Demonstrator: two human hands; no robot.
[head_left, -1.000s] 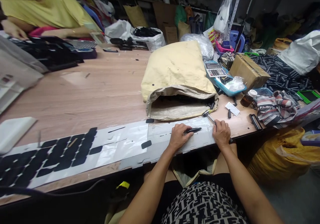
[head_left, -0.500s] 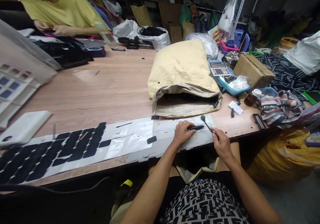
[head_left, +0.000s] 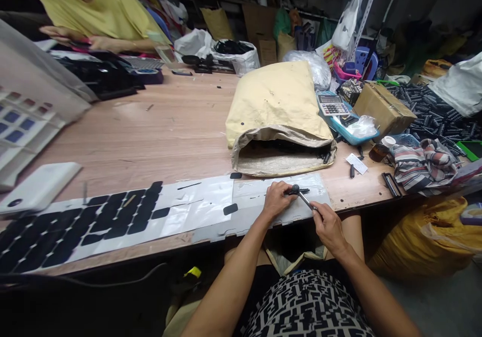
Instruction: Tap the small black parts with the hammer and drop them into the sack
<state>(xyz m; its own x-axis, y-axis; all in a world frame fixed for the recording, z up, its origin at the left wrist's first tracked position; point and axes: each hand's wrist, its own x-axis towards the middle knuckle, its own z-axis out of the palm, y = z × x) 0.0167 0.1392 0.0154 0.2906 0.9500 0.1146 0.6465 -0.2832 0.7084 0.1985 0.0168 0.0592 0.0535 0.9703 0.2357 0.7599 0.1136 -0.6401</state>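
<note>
My left hand [head_left: 277, 199] rests at the table's front edge, its fingers closed on a slim black piece [head_left: 305, 191] lying on the grey board [head_left: 254, 214]. In my right hand [head_left: 330, 226] is a small mallet [head_left: 306, 201] with a thin metal handle and a dark round head. That head is over the black piece, close to my left fingertips; whether it touches cannot be made out. Just beyond my hands, a cream sack [head_left: 273, 93] lies with its mouth towards me and dark parts inside.
Black rounded pads [head_left: 113, 211] lie in rows on a white sheet at left. On the right are a calculator [head_left: 333, 104] on a blue tray, a cardboard box [head_left: 384, 107], a brown bottle [head_left: 379, 149] and a striped cloth [head_left: 424, 161]. A co-worker in yellow [head_left: 101, 15] sits across the table.
The mallet's head has come down and left, from beyond the black piece to over it. My right hand has shifted slightly left, while my left hand keeps its place.
</note>
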